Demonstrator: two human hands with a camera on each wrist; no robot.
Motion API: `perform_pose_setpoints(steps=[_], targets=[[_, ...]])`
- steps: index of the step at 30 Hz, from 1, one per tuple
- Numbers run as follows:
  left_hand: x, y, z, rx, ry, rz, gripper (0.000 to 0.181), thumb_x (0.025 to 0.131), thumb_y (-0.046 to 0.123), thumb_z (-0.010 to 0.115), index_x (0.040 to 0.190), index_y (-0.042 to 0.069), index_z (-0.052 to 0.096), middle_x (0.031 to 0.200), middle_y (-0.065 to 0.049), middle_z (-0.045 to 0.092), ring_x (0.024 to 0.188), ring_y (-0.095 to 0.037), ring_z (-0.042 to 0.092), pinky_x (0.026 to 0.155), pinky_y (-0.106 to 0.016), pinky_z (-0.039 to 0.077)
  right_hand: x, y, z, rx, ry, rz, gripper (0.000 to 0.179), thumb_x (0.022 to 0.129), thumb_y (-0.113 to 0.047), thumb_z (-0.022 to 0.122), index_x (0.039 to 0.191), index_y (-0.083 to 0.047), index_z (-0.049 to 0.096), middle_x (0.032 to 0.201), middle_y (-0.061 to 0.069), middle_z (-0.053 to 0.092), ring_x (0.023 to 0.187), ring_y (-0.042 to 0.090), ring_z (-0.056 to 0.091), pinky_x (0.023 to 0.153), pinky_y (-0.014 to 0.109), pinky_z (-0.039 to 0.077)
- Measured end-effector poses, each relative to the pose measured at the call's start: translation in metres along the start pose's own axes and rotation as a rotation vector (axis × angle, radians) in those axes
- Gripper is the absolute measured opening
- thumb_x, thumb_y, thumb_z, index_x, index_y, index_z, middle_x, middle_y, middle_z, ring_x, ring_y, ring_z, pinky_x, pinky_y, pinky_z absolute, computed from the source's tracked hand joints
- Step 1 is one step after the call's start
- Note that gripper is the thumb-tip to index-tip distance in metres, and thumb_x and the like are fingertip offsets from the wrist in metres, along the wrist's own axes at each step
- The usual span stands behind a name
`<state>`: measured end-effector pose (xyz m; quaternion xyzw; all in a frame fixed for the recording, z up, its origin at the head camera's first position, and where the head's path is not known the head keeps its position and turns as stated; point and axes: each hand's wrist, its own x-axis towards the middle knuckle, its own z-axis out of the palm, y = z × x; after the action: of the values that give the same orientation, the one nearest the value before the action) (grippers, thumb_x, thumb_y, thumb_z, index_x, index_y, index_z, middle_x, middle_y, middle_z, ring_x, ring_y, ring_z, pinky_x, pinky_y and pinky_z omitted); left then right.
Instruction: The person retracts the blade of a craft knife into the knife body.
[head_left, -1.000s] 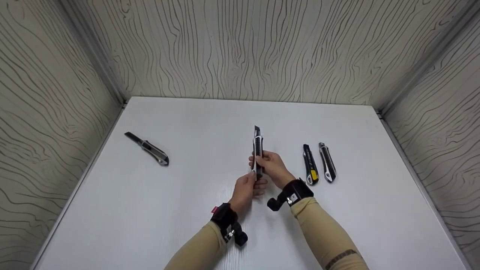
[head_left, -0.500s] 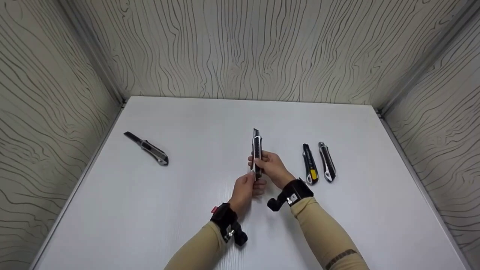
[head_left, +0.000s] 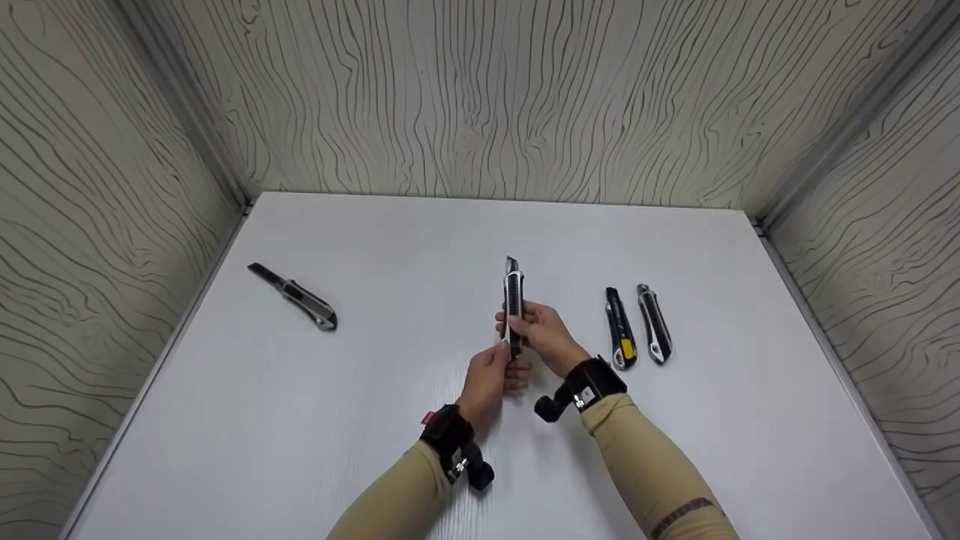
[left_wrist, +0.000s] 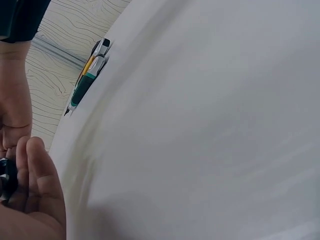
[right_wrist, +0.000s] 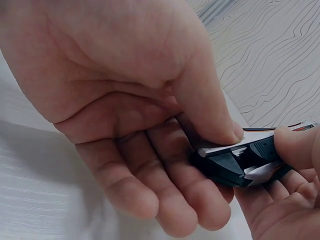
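Both hands hold a silver-and-black utility knife [head_left: 514, 296] near the middle of the table, its blade tip [head_left: 511, 263] pointing at the back wall. The left hand [head_left: 484, 382] pinches the butt end between thumb and fingers; its other fingers stretch out beneath, large in the right wrist view. Farther up the handle grips the right hand [head_left: 551, 337], with its thumb [right_wrist: 295, 147] on top of the body. Only a short piece of blade shows beyond the nose. In the left wrist view just the dark butt end [left_wrist: 7, 177] appears beside the left fingers [left_wrist: 42, 175].
To the right lie two more utility knives: one black and yellow [head_left: 621, 330], the other silver and black [head_left: 655, 326]. Another utility knife [head_left: 304, 301], with a long black blade out, lies at the left. Wood-grain panels [head_left: 480, 97] enclose the white table [head_left: 337, 450].
The blade of the held utility knife has drawn back slightly into its handle, and the right thumb has slid a little toward the butt end. The other knives stay put.
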<state>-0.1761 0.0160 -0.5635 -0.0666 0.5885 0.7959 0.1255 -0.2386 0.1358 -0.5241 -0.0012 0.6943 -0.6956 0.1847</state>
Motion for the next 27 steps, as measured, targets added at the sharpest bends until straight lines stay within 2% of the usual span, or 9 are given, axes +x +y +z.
perform_pose_setpoints(steps=[4,10,16,23,27], targets=[[-0.0010,0.0004,0.0012,-0.013,0.006,-0.006,0.042,0.106,0.027,0.039,0.110,-0.011,0.057,0.079,-0.003,0.068,0.067,-0.010,0.063,0.065,-0.027,0.057,0.0002,0.0010,-0.0009,0.003,-0.006,-0.002,0.037,0.099,-0.005,0.052,0.133,0.007,0.048,0.126,0.021,0.063,0.102,0.015,0.066,0.089,0.028,0.053],[0.0000,-0.0001,0.0012,0.020,0.016,0.003,0.041,0.106,0.026,0.039,0.107,-0.010,0.058,0.078,-0.004,0.069,0.066,-0.010,0.065,0.064,-0.028,0.058,-0.0017,0.0016,-0.0016,-0.001,-0.014,-0.002,0.039,0.098,-0.003,0.052,0.135,0.007,0.046,0.129,0.022,0.061,0.104,0.015,0.065,0.091,0.029,0.052],[0.0003,0.0013,0.0002,0.053,0.008,-0.009,0.041,0.106,0.025,0.038,0.112,-0.011,0.059,0.085,-0.010,0.073,0.070,-0.012,0.068,0.069,-0.030,0.060,-0.0013,0.0029,-0.0039,-0.030,-0.039,-0.003,0.041,0.099,-0.004,0.050,0.138,0.007,0.043,0.132,0.026,0.057,0.108,0.017,0.063,0.095,0.031,0.049],[0.0015,0.0056,0.0001,0.095,0.006,-0.011,0.041,0.106,0.024,0.037,0.113,-0.011,0.059,0.088,-0.016,0.073,0.071,-0.014,0.069,0.070,-0.034,0.060,-0.0024,0.0027,-0.0036,-0.009,-0.043,0.001,0.049,0.096,0.002,0.051,0.144,0.003,0.038,0.139,0.023,0.053,0.122,0.025,0.058,0.109,0.040,0.042],[0.0022,0.0058,0.0001,0.103,0.004,-0.018,0.039,0.106,0.020,0.036,0.110,-0.013,0.058,0.090,-0.021,0.073,0.072,-0.016,0.070,0.072,-0.037,0.060,-0.0031,0.0032,-0.0044,-0.042,-0.060,-0.010,0.052,0.096,0.003,0.051,0.145,0.003,0.036,0.140,0.023,0.052,0.124,0.027,0.056,0.108,0.039,0.044]])
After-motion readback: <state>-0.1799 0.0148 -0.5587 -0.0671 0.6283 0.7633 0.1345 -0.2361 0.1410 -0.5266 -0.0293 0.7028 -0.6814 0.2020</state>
